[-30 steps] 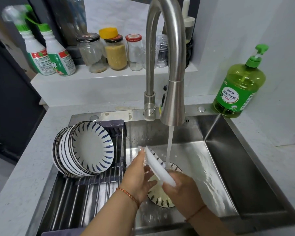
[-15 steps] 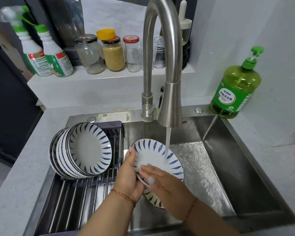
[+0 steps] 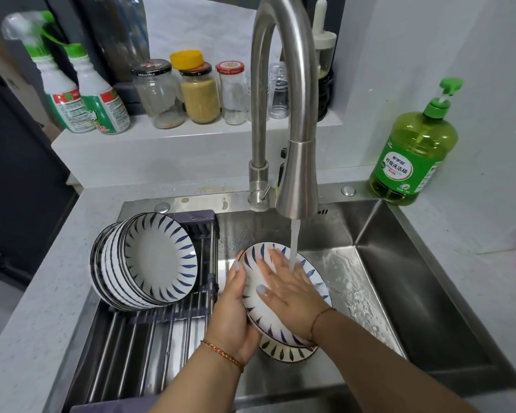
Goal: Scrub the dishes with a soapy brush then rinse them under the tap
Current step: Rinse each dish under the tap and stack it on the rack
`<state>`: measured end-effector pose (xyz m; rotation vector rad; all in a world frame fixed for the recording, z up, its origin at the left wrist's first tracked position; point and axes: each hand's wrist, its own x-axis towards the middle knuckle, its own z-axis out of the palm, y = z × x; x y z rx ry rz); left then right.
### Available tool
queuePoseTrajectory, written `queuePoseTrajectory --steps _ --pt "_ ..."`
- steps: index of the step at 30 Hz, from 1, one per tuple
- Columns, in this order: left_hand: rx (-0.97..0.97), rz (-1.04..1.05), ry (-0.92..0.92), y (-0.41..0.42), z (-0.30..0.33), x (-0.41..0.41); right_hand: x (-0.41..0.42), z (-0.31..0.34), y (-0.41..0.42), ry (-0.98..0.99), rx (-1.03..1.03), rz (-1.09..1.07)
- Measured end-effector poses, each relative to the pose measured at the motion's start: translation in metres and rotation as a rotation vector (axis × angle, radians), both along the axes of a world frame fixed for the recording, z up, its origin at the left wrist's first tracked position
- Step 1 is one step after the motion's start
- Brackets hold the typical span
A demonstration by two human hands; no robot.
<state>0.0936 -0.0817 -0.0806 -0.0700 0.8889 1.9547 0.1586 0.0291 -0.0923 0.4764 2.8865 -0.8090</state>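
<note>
Nearest, two bare forearms reaching up from the lower edge, each wrist wearing a thin red-orange string bracelet (image 3: 222, 354). Left hand (image 3: 232, 317) curled around the left rim of a white shallow ceramic dish with dark blue leaf strokes (image 3: 252, 286), fingers wrapped behind it, thumb on the rim. Right hand (image 3: 286, 289) spread flat, palm pressed against the dish's inner face, fingers straight and pointing up-left. Dish tilted over the stainless steel sink (image 3: 423, 293), its upper edge meeting the stream of water (image 3: 293, 245) that lands by the right hand's fingers. Just below, partly hidden, a second dish of the same pattern (image 3: 286, 351) lying on the sink floor. To the left, a steel roll-up drying rack with dark end bars (image 3: 149, 332) laid across the sink, carrying a row of matching blue-and-white dishes stood on edge (image 3: 149, 260), leaning together. Farther back, a tall brushed-steel gooseneck tap (image 3: 292, 120), running. Right of it on the pale speckled table (image 3: 36, 293), a green pump bottle of dish liquid (image 3: 413, 153). Farthest, on a white ledge (image 3: 191, 138), two white spray bottles with green caps (image 3: 81, 99) and several glass jars (image 3: 191, 93), one filled with yellow grains, one topped with a yellow lid.
</note>
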Motion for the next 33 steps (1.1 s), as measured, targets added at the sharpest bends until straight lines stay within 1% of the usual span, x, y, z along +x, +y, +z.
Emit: queuePoseTrajectory --steps 3,6,8,10,13,15,16,18,21,26,28,30,33 --pt "-0.009 0.031 0.061 -0.002 0.004 -0.002 0.015 -0.002 0.006 -0.077 0.073 -0.056" --pt "-0.017 0.082 0.099 -0.004 0.002 -0.009 0.032 0.014 0.000 -0.166 0.028 -0.069" --pt "-0.026 0.118 0.105 -0.005 -0.001 -0.014 0.041 0.026 -0.013 -0.188 -0.016 -0.031" --pt "-0.043 0.132 0.109 -0.003 -0.001 -0.017 0.048 0.038 -0.030 -0.139 -0.104 0.013" --pt "-0.041 0.094 0.096 0.000 -0.001 -0.016 0.050 0.043 -0.041 -0.094 -0.249 -0.001" --pt "-0.067 0.072 0.068 0.002 0.000 -0.011 0.041 0.042 -0.042 -0.033 -0.347 0.028" --pt "-0.088 0.057 0.038 0.003 -0.001 -0.007 0.035 0.040 -0.044 0.007 -0.360 0.059" --pt "-0.085 0.027 -0.013 0.003 -0.001 -0.001 0.023 0.034 -0.046 0.070 -0.332 0.096" --pt "-0.040 0.078 -0.028 0.003 0.001 -0.001 0.011 0.031 -0.041 0.093 -0.344 0.072" --pt "0.011 0.073 0.009 0.004 0.009 0.009 -0.001 0.026 -0.016 0.103 -0.190 0.023" --pt "0.020 0.048 -0.002 0.002 0.013 0.009 -0.002 0.019 -0.004 0.075 -0.119 0.008" --pt "0.005 0.032 0.044 0.001 0.016 0.005 0.002 0.013 0.009 0.006 -0.016 -0.020" --pt "-0.033 0.094 0.120 0.001 0.017 -0.003 0.017 0.009 0.021 -0.109 0.064 -0.054"
